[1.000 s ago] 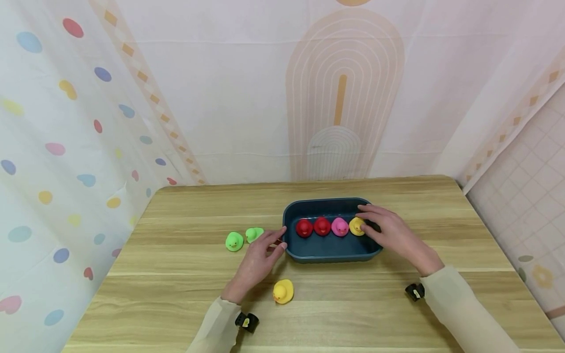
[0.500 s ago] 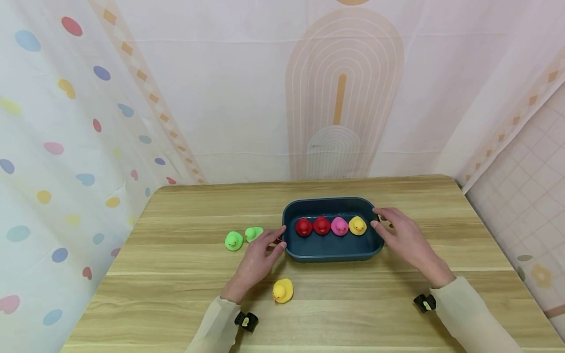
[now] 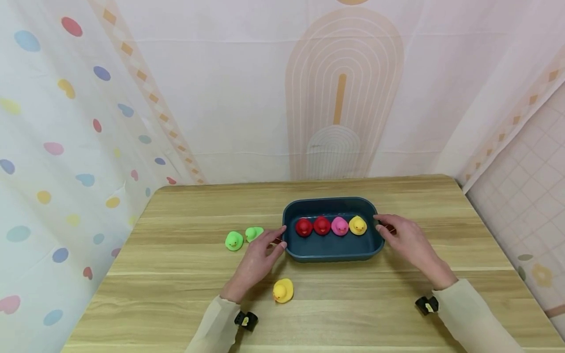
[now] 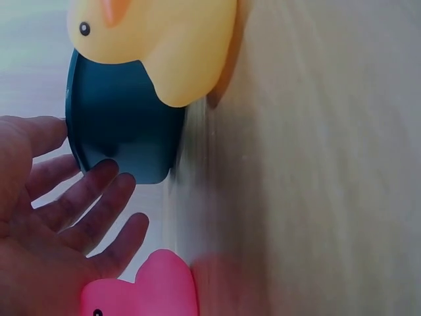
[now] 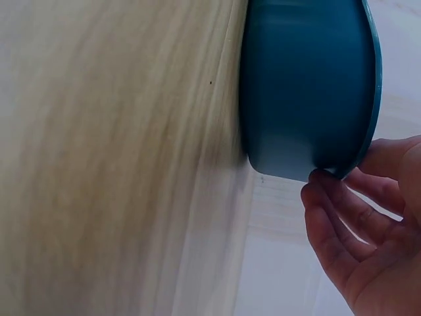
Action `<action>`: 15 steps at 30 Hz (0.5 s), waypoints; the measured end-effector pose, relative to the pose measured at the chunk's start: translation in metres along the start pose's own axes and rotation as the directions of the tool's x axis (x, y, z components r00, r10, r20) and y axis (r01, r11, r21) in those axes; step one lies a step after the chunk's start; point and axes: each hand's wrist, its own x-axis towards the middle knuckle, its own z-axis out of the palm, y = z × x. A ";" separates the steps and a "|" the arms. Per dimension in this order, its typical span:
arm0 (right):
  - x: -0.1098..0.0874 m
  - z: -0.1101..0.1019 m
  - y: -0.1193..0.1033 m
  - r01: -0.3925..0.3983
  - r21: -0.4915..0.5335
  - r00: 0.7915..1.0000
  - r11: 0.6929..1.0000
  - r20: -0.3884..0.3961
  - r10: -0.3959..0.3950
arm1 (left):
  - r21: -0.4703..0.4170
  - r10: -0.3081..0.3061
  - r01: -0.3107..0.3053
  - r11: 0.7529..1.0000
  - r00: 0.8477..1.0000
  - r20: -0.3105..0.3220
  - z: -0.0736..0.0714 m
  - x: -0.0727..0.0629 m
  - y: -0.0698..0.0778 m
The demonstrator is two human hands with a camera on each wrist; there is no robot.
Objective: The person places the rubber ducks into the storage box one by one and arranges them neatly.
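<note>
A dark blue rectangular tub (image 3: 331, 251) sits on the wooden table with a row of rubber ducks in it: two red ducks (image 3: 304, 227), a pink duck (image 3: 340, 226) and a yellow duck (image 3: 358, 225). My left hand (image 3: 256, 260) holds the tub's left end, thumb at the rim and fingers against the outer wall. At the right end, my right hand (image 3: 408, 242) pinches the rim, its fingertips curled under the lip in the right wrist view. Another yellow duck (image 3: 282, 290) lies on the table beside my left wrist.
Two green ducks (image 3: 234, 241) stand on the table left of the tub. Low in the left wrist view, another pink duck (image 4: 164, 289) is near my left hand; the head view hides it. A patterned curtain (image 3: 247, 98) hangs behind the table.
My right hand has come away from the yellow duck inside the tub and moved right to the tub's right rim. My left hand and the ducks have stayed put.
</note>
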 end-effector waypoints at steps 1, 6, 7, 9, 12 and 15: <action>0.000 0.000 0.001 0.000 0.000 1.000 1.000 0.000 0.000 | 0.011 -0.002 0.002 1.000 1.000 0.003 0.000 0.000 0.000; -0.001 0.001 0.003 -0.011 0.008 1.000 1.000 0.007 0.011 | 0.082 -0.007 0.006 0.997 1.000 0.008 -0.002 0.001 0.003; -0.001 0.001 0.003 -0.014 0.011 1.000 1.000 0.009 0.014 | 0.093 -0.008 0.007 0.996 1.000 0.008 -0.003 0.001 0.004; -0.001 0.002 0.003 -0.017 0.015 1.000 1.000 0.012 0.017 | 0.111 0.001 -0.002 0.994 1.000 0.003 -0.003 0.001 0.005; -0.001 0.002 0.004 -0.015 0.017 1.000 1.000 0.011 0.014 | 0.132 0.028 -0.025 0.991 0.999 -0.020 -0.006 -0.001 0.006; -0.001 0.003 0.004 -0.010 0.019 1.000 1.000 0.008 0.010 | 0.134 0.070 -0.061 0.989 0.996 -0.061 -0.010 -0.003 0.004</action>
